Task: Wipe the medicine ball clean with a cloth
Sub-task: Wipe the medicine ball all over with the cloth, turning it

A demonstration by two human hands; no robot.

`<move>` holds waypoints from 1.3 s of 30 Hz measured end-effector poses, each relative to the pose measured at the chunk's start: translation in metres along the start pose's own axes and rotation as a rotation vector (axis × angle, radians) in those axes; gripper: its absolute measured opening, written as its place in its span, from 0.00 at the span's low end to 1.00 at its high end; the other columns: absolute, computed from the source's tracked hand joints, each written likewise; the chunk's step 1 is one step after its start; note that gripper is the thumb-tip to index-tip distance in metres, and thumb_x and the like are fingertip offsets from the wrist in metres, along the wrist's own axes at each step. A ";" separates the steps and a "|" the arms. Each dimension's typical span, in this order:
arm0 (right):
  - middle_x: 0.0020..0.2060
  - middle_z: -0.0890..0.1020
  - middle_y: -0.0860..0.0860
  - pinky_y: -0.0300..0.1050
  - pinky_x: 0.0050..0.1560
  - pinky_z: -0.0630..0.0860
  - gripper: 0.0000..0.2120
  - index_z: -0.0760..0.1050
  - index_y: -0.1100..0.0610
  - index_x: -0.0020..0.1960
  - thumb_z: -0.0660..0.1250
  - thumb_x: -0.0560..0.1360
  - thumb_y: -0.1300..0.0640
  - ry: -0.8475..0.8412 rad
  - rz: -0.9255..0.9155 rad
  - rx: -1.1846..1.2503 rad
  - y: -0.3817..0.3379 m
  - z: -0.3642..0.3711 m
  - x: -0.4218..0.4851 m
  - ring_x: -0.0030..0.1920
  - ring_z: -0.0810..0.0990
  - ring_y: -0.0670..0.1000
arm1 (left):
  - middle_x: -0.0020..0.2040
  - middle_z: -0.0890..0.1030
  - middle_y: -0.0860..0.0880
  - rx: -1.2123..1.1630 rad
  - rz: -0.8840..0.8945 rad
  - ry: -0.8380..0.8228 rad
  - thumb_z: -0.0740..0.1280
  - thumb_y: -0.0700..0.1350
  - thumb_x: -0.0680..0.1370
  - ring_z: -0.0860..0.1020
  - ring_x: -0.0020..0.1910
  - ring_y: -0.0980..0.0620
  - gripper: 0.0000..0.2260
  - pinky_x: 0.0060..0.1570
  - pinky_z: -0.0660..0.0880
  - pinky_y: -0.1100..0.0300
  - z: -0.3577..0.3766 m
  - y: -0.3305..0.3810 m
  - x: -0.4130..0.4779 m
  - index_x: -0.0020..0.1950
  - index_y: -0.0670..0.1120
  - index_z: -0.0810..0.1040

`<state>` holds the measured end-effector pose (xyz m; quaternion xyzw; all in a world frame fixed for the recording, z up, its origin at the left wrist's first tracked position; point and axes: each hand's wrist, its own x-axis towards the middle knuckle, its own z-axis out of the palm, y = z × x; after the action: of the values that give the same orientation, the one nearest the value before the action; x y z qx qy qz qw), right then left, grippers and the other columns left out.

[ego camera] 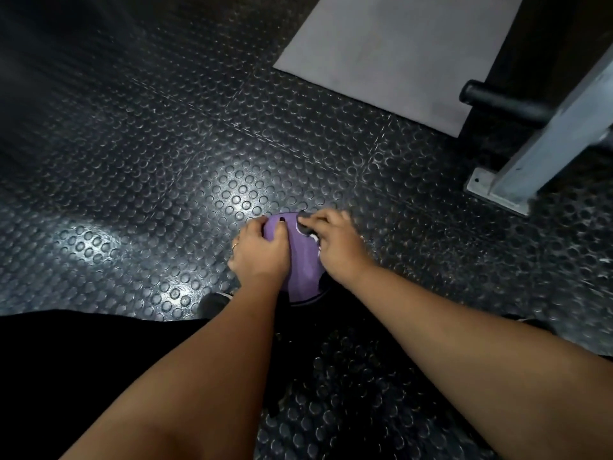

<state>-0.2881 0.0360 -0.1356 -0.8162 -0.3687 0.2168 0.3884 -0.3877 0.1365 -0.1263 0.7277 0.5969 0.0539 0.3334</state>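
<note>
- Medicine ball: purple, low centre of the view, on the studded black floor. Both hands cover its flanks, so only a middle strip, the top and a bit of the lower rim show. Black-and-white markings near the top right are partly hidden and unreadable.
- Cloth: cannot be made out with certainty. The matte purple surface between the hands could be fabric or the ball's own skin; blur prevents a call.
- Left hand: fingers curled over the ball's upper left side, closed against its surface, thumb lying toward the top. A ring shows on one finger.
- Right hand: fingers bent and pressed on the upper right of the ball, fingertips at the dark marking; whether they pinch anything there cannot be told.
- Both forearms run in from the bottom edge, cut off by the frame.
- Surroundings: grey mat far top, well apart; grey metal post with base plate at right, a black bar jutting from it. Dark clothing fills the lower left.
</note>
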 end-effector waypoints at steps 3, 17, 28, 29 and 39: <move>0.56 0.76 0.55 0.43 0.59 0.68 0.22 0.77 0.56 0.63 0.57 0.75 0.71 -0.071 0.123 -0.026 0.022 0.000 0.024 0.57 0.72 0.55 | 0.61 0.80 0.52 -0.057 -0.092 0.014 0.59 0.69 0.70 0.77 0.60 0.46 0.27 0.65 0.70 0.40 0.001 -0.001 0.005 0.64 0.58 0.77; 0.48 0.75 0.53 0.43 0.55 0.72 0.17 0.79 0.57 0.60 0.64 0.73 0.66 0.069 -0.108 0.059 0.003 0.015 -0.080 0.52 0.74 0.53 | 0.51 0.82 0.55 -0.182 -0.221 0.004 0.65 0.64 0.74 0.79 0.49 0.51 0.19 0.56 0.75 0.55 -0.014 -0.004 0.030 0.60 0.57 0.81; 0.45 0.74 0.52 0.37 0.50 0.71 0.14 0.80 0.61 0.59 0.63 0.76 0.67 0.162 0.090 0.046 -0.001 0.011 -0.012 0.45 0.76 0.53 | 0.54 0.83 0.55 -0.235 -0.226 0.055 0.66 0.68 0.70 0.80 0.53 0.49 0.24 0.61 0.75 0.50 -0.012 -0.011 0.016 0.60 0.58 0.78; 0.45 0.73 0.51 0.38 0.50 0.72 0.14 0.80 0.61 0.59 0.62 0.76 0.67 0.136 0.108 0.051 0.000 0.008 -0.004 0.45 0.76 0.53 | 0.54 0.82 0.55 -0.231 -0.226 0.064 0.66 0.67 0.70 0.80 0.53 0.48 0.24 0.60 0.75 0.50 -0.011 -0.009 0.015 0.61 0.58 0.78; 0.46 0.71 0.48 0.43 0.51 0.72 0.16 0.77 0.62 0.61 0.60 0.75 0.63 0.017 -0.042 0.011 -0.006 0.006 -0.069 0.47 0.73 0.51 | 0.52 0.82 0.49 -0.173 -0.256 0.107 0.63 0.60 0.78 0.77 0.50 0.48 0.19 0.55 0.73 0.53 -0.012 0.000 0.015 0.62 0.50 0.79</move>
<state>-0.3387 -0.0121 -0.1305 -0.8079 -0.3813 0.2038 0.4004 -0.3886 0.1554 -0.1219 0.6102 0.6949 0.1009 0.3669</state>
